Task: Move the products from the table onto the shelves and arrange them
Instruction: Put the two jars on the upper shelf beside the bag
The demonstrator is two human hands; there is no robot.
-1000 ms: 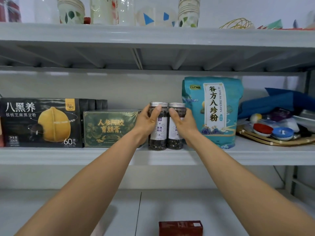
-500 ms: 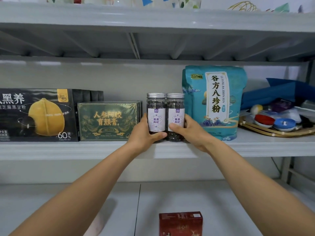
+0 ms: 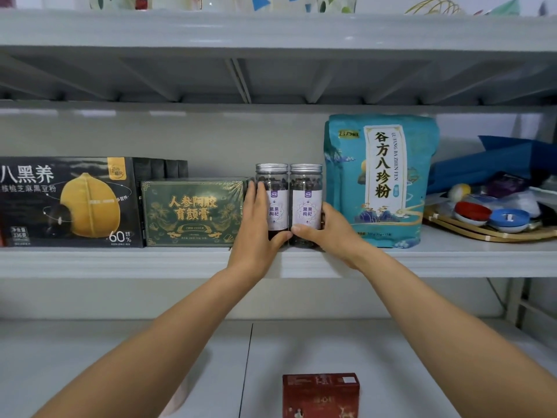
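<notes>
Two clear jars of dark dried berries with silver lids stand side by side, touching, on the middle shelf (image 3: pixel 120 260). Their white labels face me. My left hand (image 3: pixel 256 233) holds the left jar (image 3: pixel 272 182), fingers up along its left side and thumb across its base. Around the lower right side of the right jar (image 3: pixel 306 191) is my right hand (image 3: pixel 331 233), thumb on the front. A red box (image 3: pixel 321 393) lies on the white table (image 3: pixel 90 357) below.
Left of the jars stand a green box (image 3: pixel 193 212) and a black box (image 3: pixel 66 203) with a yellow fruit picture. A tall teal bag (image 3: pixel 382 176) stands just right of them. Further right is a bamboo tray (image 3: pixel 482 233) with small items and blue packaging behind it.
Both hands have slid from the jars' upper parts down to their bases. The labels now face the front. My left fingers have stretched up along the left jar.
</notes>
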